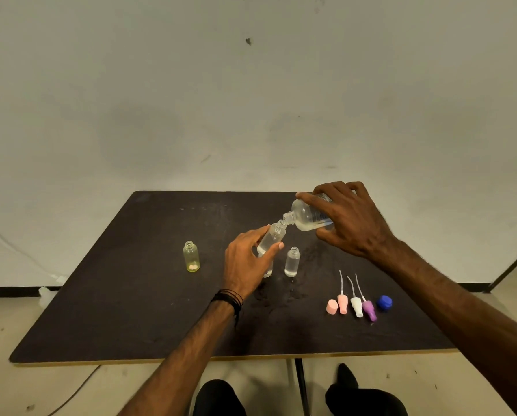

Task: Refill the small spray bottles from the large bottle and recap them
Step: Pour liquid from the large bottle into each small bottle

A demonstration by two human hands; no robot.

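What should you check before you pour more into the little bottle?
1. Big bottle firmly held by the right hand: ok.
2. Little bottle held by the left hand, grip round its body: ok.
3. Mouths lined up: ok, the big bottle's neck meets the tilted little bottle's opening.
4. Room left in the little bottle: cannot tell, the liquid is clear.
5. Other open bottles out of the way: ok for the yellow bottle; the clear bottle stands close by.
6. Spray tops ready: ok, lying in a row on the table.
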